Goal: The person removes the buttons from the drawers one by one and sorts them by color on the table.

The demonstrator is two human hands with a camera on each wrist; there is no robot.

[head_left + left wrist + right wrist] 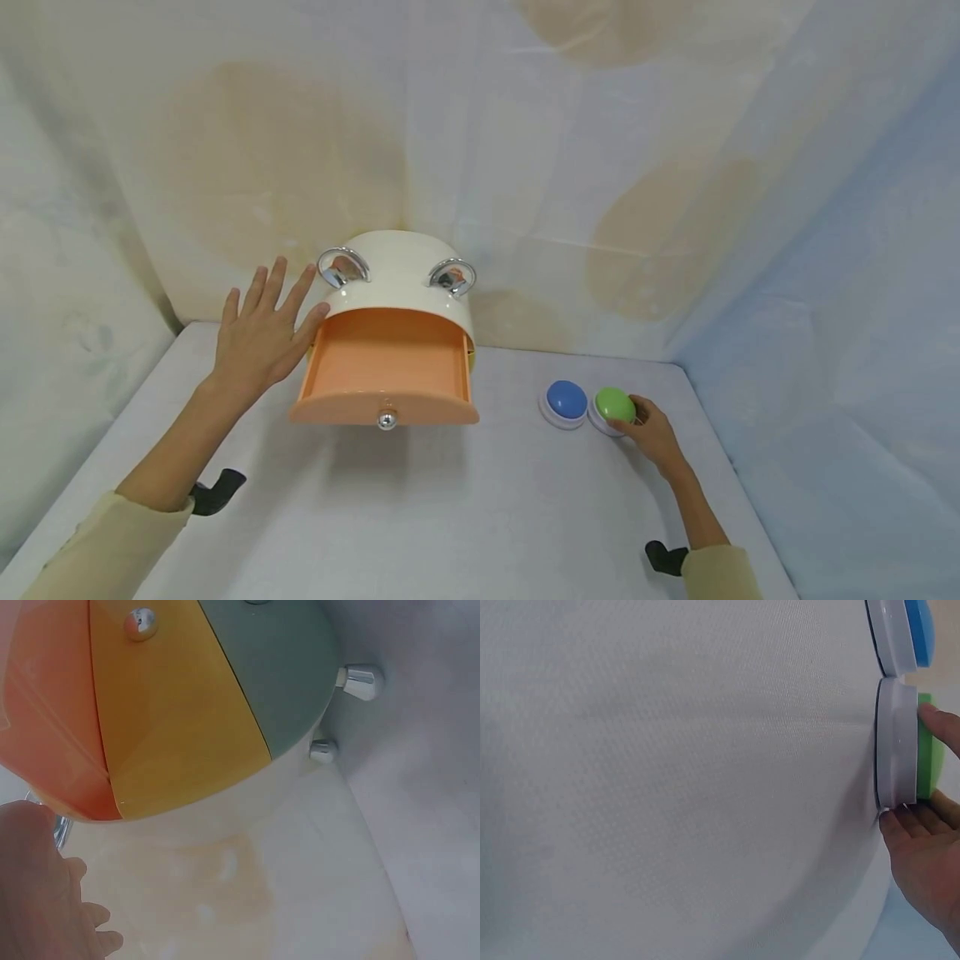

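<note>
Left hand (262,333) rests spread against the cream drawer box (397,279), steadying it, while right hand (651,429) pinches the green button (616,404).

One cream drawer cabinet (397,279), three drawers, orange (386,371), yellow (172,712) and green (277,667), two chrome ring handles (342,265), two dome buttons, blue (566,400) and green (615,404), two hands (258,337)

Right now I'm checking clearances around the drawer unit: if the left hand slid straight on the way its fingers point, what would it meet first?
The left hand points up and away, beside the cream drawer unit its thumb touches. Probably the cloth backdrop behind comes first, though depth is unclear.
</note>
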